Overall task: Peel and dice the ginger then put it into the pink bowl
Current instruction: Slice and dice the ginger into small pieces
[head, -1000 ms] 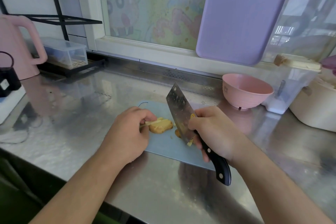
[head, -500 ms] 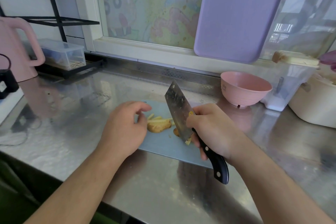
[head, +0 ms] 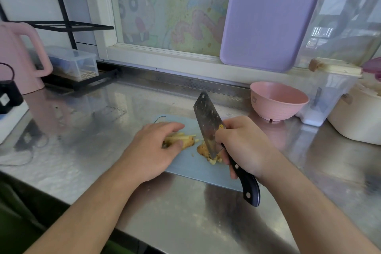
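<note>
- the left hand (head: 152, 148) lies in the middle of the frame on the ginger (head: 181, 140). the fingers are bent a little over the pile and the thumb touches its near side, so it holds the strips together; i think this is to keep them in one bundle for cross cuts.
- the ginger is already in thin pale strips on the blue cutting board (head: 191, 168), partly hidden under the fingers. a second small heap of ginger pieces (head: 203, 149) lies just to the right, beside the blade.
- the right hand (head: 243, 146) grips the cleaver (head: 208, 121) with its fingers closed round the place where the black handle meets the blade. the blade stands almost upright, its tip pointing to the top of the frame and its lower edge down at the board, near the small heap.
- such a high grip probably gives more control for small cuts.
- the pink bowl (head: 278, 102) stands at the right of centre on the steel counter (head: 103, 126), behind the board and apart from it. i see no ginger inside it.
- in my judgement the dicing is in hand, and the transfer to the bowl is not yet done.
</note>
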### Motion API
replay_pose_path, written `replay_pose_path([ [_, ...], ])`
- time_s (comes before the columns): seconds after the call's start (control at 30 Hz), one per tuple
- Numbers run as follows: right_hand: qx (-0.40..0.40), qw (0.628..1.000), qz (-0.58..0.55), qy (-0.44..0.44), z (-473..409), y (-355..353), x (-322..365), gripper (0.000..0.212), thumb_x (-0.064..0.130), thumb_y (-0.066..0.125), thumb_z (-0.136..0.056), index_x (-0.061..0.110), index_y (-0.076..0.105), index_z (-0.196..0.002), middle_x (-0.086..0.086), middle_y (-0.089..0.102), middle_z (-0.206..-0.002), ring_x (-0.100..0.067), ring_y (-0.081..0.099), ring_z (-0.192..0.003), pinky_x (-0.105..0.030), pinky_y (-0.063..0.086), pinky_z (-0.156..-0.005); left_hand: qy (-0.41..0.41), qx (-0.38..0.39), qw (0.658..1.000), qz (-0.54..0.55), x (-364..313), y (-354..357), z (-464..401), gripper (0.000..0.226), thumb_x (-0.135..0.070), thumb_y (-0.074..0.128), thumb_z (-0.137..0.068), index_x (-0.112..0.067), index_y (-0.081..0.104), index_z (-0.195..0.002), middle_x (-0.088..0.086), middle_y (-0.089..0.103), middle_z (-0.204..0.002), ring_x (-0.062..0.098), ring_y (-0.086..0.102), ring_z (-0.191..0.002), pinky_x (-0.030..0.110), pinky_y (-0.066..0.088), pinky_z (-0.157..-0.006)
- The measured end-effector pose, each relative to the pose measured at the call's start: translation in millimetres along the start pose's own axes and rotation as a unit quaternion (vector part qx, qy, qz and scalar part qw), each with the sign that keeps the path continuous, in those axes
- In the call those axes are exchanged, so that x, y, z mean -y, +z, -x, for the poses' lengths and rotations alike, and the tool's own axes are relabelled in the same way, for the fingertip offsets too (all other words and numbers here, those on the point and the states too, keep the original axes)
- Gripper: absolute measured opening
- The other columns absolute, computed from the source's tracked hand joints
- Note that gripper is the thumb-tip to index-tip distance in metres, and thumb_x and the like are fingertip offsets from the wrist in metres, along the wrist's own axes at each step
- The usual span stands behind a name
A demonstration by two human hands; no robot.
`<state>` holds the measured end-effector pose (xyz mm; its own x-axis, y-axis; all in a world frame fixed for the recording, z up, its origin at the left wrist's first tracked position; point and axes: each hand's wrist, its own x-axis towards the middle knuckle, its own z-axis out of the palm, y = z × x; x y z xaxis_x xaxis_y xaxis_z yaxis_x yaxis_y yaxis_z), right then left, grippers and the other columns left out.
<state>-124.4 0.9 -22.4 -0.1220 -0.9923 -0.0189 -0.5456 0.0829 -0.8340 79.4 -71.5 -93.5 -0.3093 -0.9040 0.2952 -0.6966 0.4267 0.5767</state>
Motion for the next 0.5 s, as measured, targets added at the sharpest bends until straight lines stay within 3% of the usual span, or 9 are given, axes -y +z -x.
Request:
replay_pose_path([
  [0.13,-0.002,1.000,0.014,0.002,-2.0,0.6,-2.4,0.014,0.008,0.046,-0.077,-0.005,0.050,-0.074,-0.016,0.054,-0.052,-0.030,0.052,-0.033,-0.033,0.043,-0.045,0.049,-0.023,0.998,-0.036,-1.8,1.0,0.4,0.019,-0.040,0.059,-0.100,-0.043,0.068,-0.117,-0.030,0.060,-0.117,0.006,0.047,-0.118,0.035,0.039,-0.108],
  [0.33,0.005,1.000,-0.002,0.007,0.9,1.5,1.2,0.016,0.005,0.046,-0.081,0.004,0.052,-0.066,-0.017,0.052,-0.054,-0.026,0.048,-0.033,-0.026,0.042,-0.040,0.055,-0.027,0.997,-0.045,-2.8,0.5,1.6,0.018,-0.040,0.060,-0.099,-0.041,0.067,-0.115,-0.030,0.061,-0.113,0.003,0.046,-0.114,0.028,0.040,-0.100],
  [0.5,0.015,1.000,0.002,0.007,3.6,3.0,4.9,0.016,0.004,0.045,-0.083,0.000,0.055,-0.070,-0.017,0.051,-0.054,-0.026,0.047,-0.033,-0.025,0.041,-0.039,0.072,0.018,0.994,-0.074,-5.9,2.2,4.0,0.046,-0.058,0.058,-0.096,-0.052,0.049,-0.141,-0.034,0.047,-0.130,0.001,0.035,-0.124,0.028,0.031,-0.108],
])
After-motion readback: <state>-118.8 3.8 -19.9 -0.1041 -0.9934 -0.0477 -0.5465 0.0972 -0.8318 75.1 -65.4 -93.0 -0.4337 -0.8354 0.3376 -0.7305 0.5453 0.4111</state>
